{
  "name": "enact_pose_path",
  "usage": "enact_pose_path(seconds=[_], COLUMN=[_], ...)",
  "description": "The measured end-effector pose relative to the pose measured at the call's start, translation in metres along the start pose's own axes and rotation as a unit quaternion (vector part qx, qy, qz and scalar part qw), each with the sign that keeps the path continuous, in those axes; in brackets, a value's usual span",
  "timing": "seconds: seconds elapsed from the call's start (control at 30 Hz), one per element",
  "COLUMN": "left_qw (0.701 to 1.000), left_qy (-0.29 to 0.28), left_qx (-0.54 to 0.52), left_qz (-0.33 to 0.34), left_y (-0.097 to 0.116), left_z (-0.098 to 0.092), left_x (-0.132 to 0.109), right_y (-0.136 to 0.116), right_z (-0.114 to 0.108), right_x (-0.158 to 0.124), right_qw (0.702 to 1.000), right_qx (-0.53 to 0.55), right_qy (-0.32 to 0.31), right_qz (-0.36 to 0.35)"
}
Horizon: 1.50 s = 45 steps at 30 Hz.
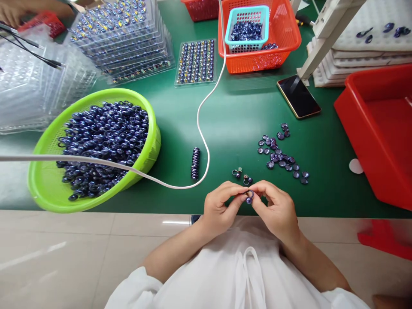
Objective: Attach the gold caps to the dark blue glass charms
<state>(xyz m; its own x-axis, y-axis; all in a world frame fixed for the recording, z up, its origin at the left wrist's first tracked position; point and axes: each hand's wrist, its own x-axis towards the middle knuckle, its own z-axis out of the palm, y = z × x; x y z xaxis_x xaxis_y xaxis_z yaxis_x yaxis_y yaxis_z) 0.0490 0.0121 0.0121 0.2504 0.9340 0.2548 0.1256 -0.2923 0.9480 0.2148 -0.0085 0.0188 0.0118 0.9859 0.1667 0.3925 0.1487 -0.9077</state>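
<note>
In front of the white apron, my left hand and my right hand meet at the table's front edge. Thumbs and fingers of both pinch a small dark blue clip-on earbud, a curved loop with a shiny ball at its lower end. Just beyond the fingertips lie two similar earbuds with small inner parts showing. Loose, shiny dark purple caps are scattered to the right. A short row of stacked dark blue pieces lies to the left of my hands.
A green basket heaped with dark blue earbuds stands left, a white cable crossing it. Behind are stacked clear trays, one filled tray and an orange basket. A phone and a red bin are right.
</note>
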Motion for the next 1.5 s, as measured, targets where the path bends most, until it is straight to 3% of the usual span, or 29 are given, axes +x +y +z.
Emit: enact_pose_path(seconds=[0.23,0.33,0.43,0.5,0.57,0.6,0.77,0.87,0.93,1.07,1.17,1.3,1.4,1.5], left_qw=[0.998,0.997,0.997,0.997,0.995,0.994,0.974,0.964,0.967,0.987,0.994,0.994,0.995,0.984], left_qy=[-0.025,-0.059,-0.075,-0.06,-0.033,-0.022,0.003,0.007,0.004,-0.028,-0.072,-0.09,-0.056,-0.009], left_qx=[0.041,0.039,0.026,0.023,0.015,0.005,-0.087,-0.122,-0.126,-0.112,-0.077,-0.053,-0.082,-0.156], left_qz=[0.04,0.025,-0.007,-0.045,-0.09,-0.11,-0.207,-0.238,-0.22,-0.115,-0.023,0.045,0.009,-0.089], left_y=[-0.003,-0.001,0.001,0.001,0.0,-0.001,-0.003,-0.004,-0.005,-0.003,0.001,0.006,0.006,0.006], left_z=[0.0,-0.001,-0.002,-0.004,-0.005,-0.006,-0.006,-0.004,-0.003,0.0,0.003,0.006,0.005,0.005], left_x=[0.001,0.005,0.009,0.011,0.011,0.012,0.013,0.014,0.014,0.014,0.016,0.015,0.009,0.002], right_y=[0.0,0.002,0.013,0.025,0.038,0.045,0.066,0.065,0.058,0.034,0.018,0.011,0.013,0.016], right_z=[0.0,-0.007,-0.029,-0.051,-0.074,-0.084,-0.105,-0.097,-0.086,-0.057,-0.037,-0.021,-0.01,0.001], right_x=[0.002,0.002,0.003,0.005,0.005,0.006,0.007,0.009,0.009,0.007,0.006,0.007,0.005,-0.001], right_qw=[0.998,0.998,0.992,0.986,0.958,0.942,0.892,0.893,0.912,0.973,0.99,0.998,0.999,0.997], right_qx=[-0.011,-0.041,-0.084,-0.158,-0.268,-0.317,-0.444,-0.437,-0.387,-0.189,-0.087,-0.061,-0.039,-0.022], right_qy=[-0.023,-0.046,-0.093,-0.019,0.073,0.089,0.05,0.062,0.07,-0.013,-0.066,-0.015,0.034,0.074], right_qz=[0.057,0.024,-0.025,-0.046,-0.068,-0.067,-0.068,-0.09,-0.113,-0.133,-0.09,-0.022,-0.002,0.01])
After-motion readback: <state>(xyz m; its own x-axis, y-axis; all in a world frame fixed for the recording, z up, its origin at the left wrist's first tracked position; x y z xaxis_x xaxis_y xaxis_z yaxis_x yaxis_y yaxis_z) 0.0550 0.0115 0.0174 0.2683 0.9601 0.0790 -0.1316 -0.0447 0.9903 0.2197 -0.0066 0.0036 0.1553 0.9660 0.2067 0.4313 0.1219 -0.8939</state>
